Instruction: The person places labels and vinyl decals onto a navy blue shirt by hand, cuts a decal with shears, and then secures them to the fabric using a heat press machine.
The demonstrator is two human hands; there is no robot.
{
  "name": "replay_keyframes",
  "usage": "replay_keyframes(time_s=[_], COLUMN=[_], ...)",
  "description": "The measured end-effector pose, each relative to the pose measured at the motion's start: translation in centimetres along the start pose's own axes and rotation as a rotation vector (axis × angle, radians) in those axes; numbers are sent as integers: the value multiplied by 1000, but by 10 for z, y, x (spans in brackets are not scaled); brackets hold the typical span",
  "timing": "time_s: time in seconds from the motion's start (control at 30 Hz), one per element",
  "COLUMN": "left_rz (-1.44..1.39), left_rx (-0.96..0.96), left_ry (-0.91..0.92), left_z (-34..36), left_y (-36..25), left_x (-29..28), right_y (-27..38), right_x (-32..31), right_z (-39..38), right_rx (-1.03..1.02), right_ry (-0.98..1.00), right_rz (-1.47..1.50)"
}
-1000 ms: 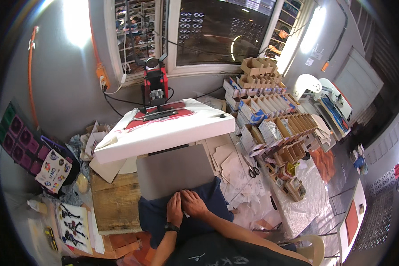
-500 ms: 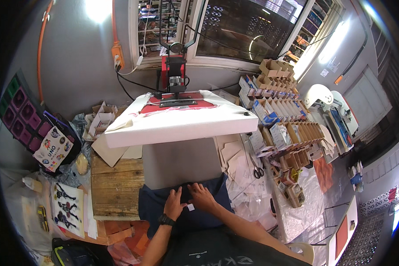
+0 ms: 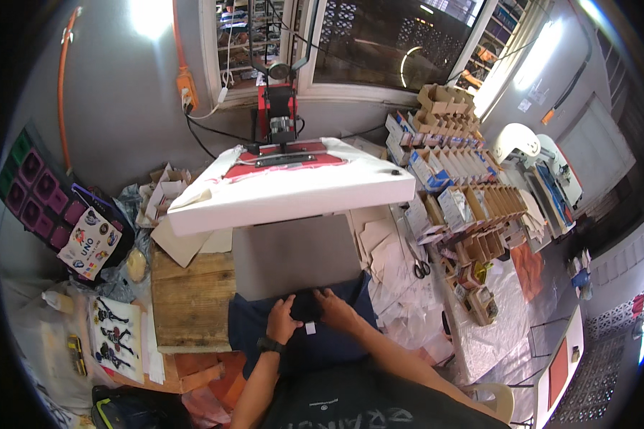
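Observation:
A navy T-shirt (image 3: 257,336) lies over the near end of the grey lower plate of a heat press (image 3: 293,250) and hangs toward me. Both hands are at its neckline, on either side of the dark neck opening. On the left edge of the opening, my left hand (image 3: 282,323), with a black watch at the wrist, is closed on the fabric. My right hand (image 3: 338,313) pinches the cloth at the right edge; its fingertips are partly hidden. A small white label (image 3: 310,328) shows between the hands. The press's white-covered upper plate (image 3: 293,197) is raised above the lower plate.
To the left are a wooden board (image 3: 189,300) and a sheet with printed figures (image 3: 114,339). Paper scraps and black scissors (image 3: 421,269) lie on the right. Beyond them stand cardboard bins (image 3: 472,207) and another white press (image 3: 515,143).
My hands have moved slightly apart at the neckline, and the dark opening between them shows wider. The shirt has shifted a little farther onto the plate. The view has tilted slightly.

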State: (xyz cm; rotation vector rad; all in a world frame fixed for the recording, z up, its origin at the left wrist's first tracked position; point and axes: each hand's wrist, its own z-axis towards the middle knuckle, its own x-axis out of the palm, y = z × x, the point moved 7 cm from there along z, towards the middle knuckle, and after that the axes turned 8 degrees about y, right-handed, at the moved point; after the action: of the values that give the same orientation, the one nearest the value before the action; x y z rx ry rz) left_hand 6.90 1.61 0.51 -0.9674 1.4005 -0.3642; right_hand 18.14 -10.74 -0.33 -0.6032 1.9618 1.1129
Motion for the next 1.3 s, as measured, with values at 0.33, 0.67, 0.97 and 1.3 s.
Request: replay_keyframes(time_s=[0.33,0.67,0.97,1.3], left_rz=[-54,-60,99,-7], left_rx=[22,-53,160,149], left_ry=[-41,-71,-131,-84], left_z=[-8,-65,-39,-9], left_y=[3,-25,-34,-27], left_x=[3,-2,5,9], right_y=[-6,9,13,7], right_x=[4,-10,6,2], right_z=[-13,-78,-116,-130], right_rx=[-5,-132,-171,-112], right_ry=[-170,-267,-303,-318], right_rz=[139,-42,91,157])
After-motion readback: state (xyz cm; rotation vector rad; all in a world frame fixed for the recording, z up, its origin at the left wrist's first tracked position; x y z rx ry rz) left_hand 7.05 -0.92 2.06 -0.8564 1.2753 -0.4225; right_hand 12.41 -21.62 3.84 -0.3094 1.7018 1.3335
